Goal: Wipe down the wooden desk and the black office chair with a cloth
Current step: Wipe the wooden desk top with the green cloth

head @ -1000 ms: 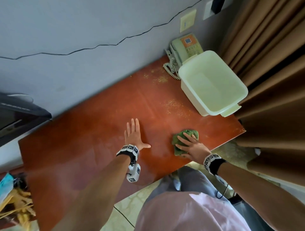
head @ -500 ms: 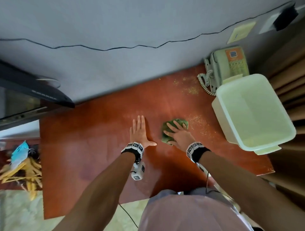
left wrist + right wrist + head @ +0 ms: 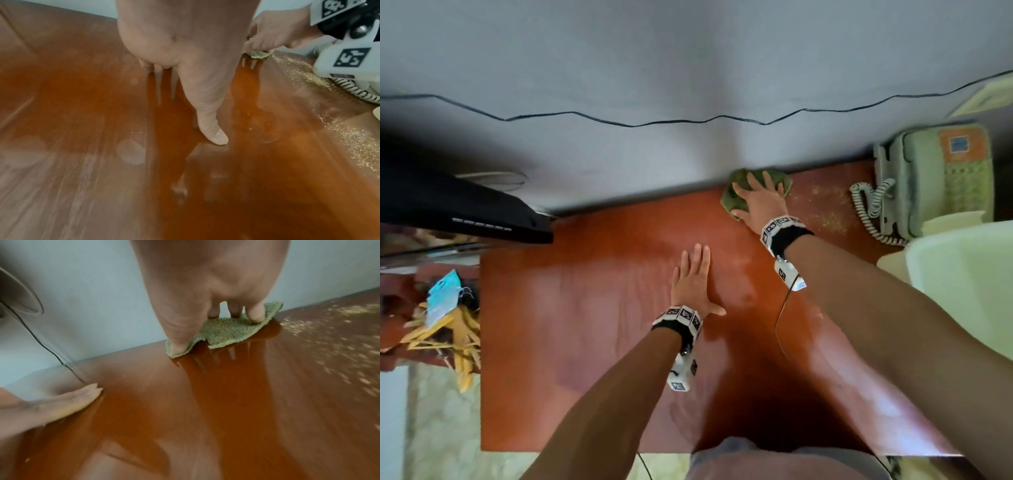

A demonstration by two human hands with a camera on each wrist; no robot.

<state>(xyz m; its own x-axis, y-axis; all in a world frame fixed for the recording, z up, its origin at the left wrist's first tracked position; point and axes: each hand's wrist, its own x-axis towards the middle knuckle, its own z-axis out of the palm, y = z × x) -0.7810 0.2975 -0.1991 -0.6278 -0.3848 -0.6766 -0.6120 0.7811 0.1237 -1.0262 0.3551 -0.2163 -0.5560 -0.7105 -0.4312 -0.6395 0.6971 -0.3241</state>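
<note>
While pressing down at the desk's far edge: spreading fingers flat over the cloth, right against the wall.
Right hand: lying open on the cloth, fingers straight and splayed, thumb pinning the near corner; pressing, not gripping.
Cloth: sitting green and rumpled on the desk, touching the wall, just left of the crumbs.
Left hand: resting flat near mid-desk, fingers straight and together, thumb out to the side, holding nothing.
Crumbs: lying scattered between cloth and phone, trailing toward the near right.
Tub: sitting pale at the right, just in front of the phone.
Monitor: showing dark at the far left.
Cable: running black along the wall.
Chair: not showing in any view.
</note>
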